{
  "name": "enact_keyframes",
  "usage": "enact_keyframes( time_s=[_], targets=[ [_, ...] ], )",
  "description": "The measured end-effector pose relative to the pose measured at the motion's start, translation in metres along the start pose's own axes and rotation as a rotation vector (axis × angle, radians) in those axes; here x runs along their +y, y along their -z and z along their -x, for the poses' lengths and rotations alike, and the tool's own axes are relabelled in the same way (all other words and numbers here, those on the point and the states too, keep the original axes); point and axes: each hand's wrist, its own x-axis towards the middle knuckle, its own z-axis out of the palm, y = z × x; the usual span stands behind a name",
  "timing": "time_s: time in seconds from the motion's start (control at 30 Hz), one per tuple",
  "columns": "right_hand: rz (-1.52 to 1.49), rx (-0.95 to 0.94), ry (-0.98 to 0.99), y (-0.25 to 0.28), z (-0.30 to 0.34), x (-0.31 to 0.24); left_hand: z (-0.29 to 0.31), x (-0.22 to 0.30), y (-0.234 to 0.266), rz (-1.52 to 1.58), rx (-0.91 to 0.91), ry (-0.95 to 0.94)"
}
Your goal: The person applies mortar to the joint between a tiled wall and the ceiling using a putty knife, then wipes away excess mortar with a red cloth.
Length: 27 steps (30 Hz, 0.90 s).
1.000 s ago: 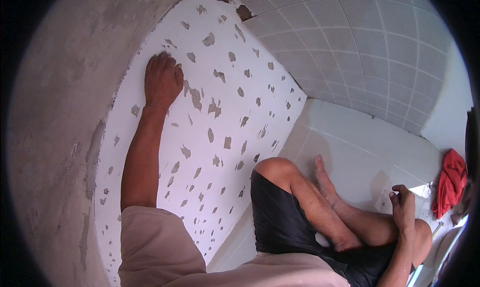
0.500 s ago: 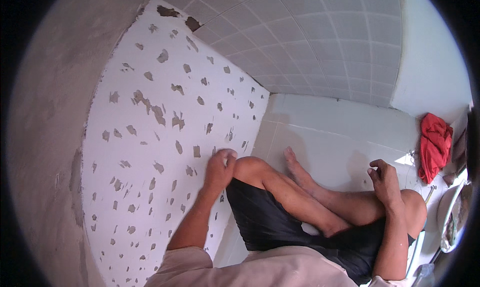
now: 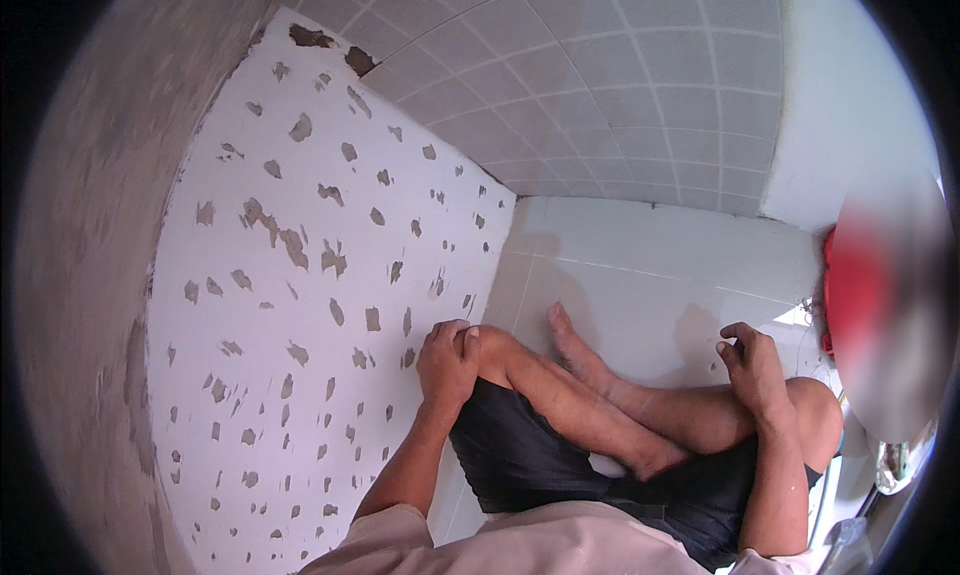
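Observation:
My left hand (image 3: 448, 363) rests on my raised left knee, beside a white wall (image 3: 270, 305) marked with many chipped patches of bare plaster. Its fingers lie over the knee and hold nothing I can see. Above my right thigh is my right hand (image 3: 756, 370), its wrist near the right knee. The index finger and thumb stand apart in a loose bend with no object visible between them; the other fingers are partly hidden. I sit in black shorts (image 3: 520, 445) with my legs crossed on the pale tiled floor (image 3: 620, 265).
Grey tiles with white grout cover the far wall (image 3: 640, 85). Bare plaster (image 3: 90, 275) borders the chipped wall at left. The edge of a red cloth (image 3: 828, 295) shows at right, where a blurred patch hides much. Part of a container (image 3: 893, 465) sits below it.
The view has shifted slightly to the right. My left hand has settled lower onto the knee, its fingers flatter. My right hand stays near the right knee, much as before.

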Motion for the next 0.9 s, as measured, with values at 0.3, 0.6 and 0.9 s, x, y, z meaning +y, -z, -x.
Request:
enact_keyframes(
  time_s=[0.3, 0.6, 0.9],
  targets=[
    [-0.008, -0.022, -0.082, -0.002, -0.006, -0.008, -0.012, -0.001, 0.004, 0.023, 0.024, 0.007],
    [0.119, -0.133, -0.157, -0.015, -0.009, 0.032, 0.004, -0.051, -0.03, 0.13, -0.045, 0.012],
    [-0.047, 0.016, -0.074, 0.004, 0.0, 0.014, -0.011, -0.005, -0.005, 0.038, 0.034, -0.013]
  ],
)
